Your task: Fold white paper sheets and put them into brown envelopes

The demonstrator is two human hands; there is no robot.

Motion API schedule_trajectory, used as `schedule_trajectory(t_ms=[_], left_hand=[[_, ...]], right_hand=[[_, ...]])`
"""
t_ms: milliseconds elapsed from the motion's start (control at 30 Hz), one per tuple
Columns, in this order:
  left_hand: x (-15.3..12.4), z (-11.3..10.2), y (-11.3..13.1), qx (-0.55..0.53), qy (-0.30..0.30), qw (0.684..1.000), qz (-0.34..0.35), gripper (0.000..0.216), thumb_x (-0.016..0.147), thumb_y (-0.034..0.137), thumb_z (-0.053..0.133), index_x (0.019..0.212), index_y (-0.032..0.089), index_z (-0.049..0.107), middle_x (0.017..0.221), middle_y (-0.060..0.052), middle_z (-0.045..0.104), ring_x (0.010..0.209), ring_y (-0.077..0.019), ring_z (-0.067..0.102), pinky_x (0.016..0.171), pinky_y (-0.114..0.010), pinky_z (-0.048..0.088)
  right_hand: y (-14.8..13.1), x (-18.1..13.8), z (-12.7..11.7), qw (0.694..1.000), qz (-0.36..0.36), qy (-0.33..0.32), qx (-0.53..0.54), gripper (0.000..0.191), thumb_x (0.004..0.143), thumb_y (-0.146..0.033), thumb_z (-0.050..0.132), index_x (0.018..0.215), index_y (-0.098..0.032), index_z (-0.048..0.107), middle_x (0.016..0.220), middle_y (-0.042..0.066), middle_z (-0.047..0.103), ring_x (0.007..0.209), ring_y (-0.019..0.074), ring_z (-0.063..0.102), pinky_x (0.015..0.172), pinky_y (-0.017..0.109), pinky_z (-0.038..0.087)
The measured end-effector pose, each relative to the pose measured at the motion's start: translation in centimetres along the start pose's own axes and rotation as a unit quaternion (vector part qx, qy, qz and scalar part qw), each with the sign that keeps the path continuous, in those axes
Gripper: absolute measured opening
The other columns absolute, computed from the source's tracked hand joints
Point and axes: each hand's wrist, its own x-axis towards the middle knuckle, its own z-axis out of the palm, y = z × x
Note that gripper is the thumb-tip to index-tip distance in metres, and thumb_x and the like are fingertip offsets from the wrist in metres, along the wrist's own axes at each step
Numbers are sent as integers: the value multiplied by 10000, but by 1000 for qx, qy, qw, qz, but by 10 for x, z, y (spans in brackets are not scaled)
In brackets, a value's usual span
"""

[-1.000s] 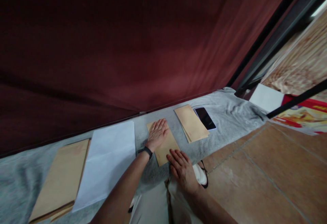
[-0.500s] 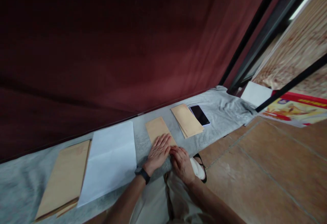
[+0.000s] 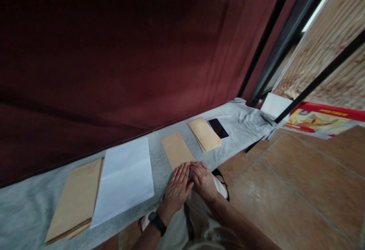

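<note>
A brown paper envelope [image 3: 177, 148] lies lengthwise on the grey cloth in front of me. My left hand [image 3: 178, 187] rests flat across its near end, fingers stretched out and the thumb toward the right. Beside it, my right hand [image 3: 203, 179] touches the near right corner with its fingers extended; the two hands meet at the fingertips. Both hands cover the envelope's near edge, so any fold there is hidden. To the right sits a small stack of similar envelopes [image 3: 204, 132], partly against a dark-screened phone [image 3: 218, 128].
The grey cloth [image 3: 239, 122] covers a narrow bench along a dark red curtain [image 3: 128, 71]. White paper [image 3: 124, 181] lies at left, beside a stack of larger brown envelopes [image 3: 75, 196]. Black poles [image 3: 265, 40] and a printed box [image 3: 322, 118] stand at right.
My left hand has slid back from the middle of the envelope to its near end. My right hand's fingers have straightened at the near corner. The view has shifted slightly.
</note>
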Motion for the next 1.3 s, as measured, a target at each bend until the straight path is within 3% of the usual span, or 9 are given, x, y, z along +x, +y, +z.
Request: schedule_trajectory(t_ms=[200,333,500,667,800,967,1133,1300], left_hand=[[-5,7,3,21,-10,1000,21,569,962,234,390,1503,59,379,1508,-188,479,1435,-254,405,1199,-445,311],[-9,7,6,26,3,1000,-5,558,963,254,397,1474,33,413,1513,-202,466,1440,-264,396,1179,-441,352],[-18,1,6,9,0,999,-34,607,992,390,425,1510,81,365,1562,-162,409,1472,-260,338,1182,-446,359],[-28,-2,5,-1,6,998,-56,653,985,397,445,1544,96,294,1575,-166,384,1480,-265,320,1181,-460,360],[-31,2,5,-13,12,998,-66,667,977,376,447,1559,115,256,1571,-176,388,1464,-273,353,1166,-477,379],[-32,2,6,-18,23,998,-62,652,968,275,405,1569,107,217,1554,-185,416,1448,-266,382,1153,-487,391],[-38,-4,6,-15,10,997,-73,623,986,359,432,1538,105,300,1563,-178,405,1464,-273,353,1163,-476,382],[-32,-13,6,-52,12,994,-100,542,980,337,441,1463,93,430,1494,-186,498,1412,-291,435,1139,-495,418]], right_hand=[[-15,9,12,1000,-19,-9,-15,489,1002,-238,410,1487,-187,445,1455,120,551,1361,246,492,1169,506,381],[-14,8,12,998,-26,-29,-41,521,1003,-266,430,1516,-182,406,1467,120,540,1366,256,490,1162,506,386],[-5,2,-2,996,-16,-43,-72,454,1035,-282,399,1468,-167,473,1491,96,517,1398,214,450,1197,457,332],[1,-1,-13,996,1,-13,-88,431,1040,-277,386,1441,-182,510,1468,96,542,1388,217,463,1209,470,300],[-13,4,-2,997,17,0,-75,430,1032,-301,416,1426,-168,526,1433,122,573,1383,252,469,1199,501,318],[-32,4,18,998,-15,-34,-44,466,1031,-325,437,1468,-168,474,1464,107,546,1385,232,467,1179,469,365],[-19,-4,7,998,-11,-29,-54,463,1008,-257,470,1465,-187,481,1475,101,533,1386,232,467,1188,483,346],[-10,-4,0,998,5,-26,-59,423,1032,-261,420,1433,-167,514,1463,100,546,1386,212,466,1205,476,309]])
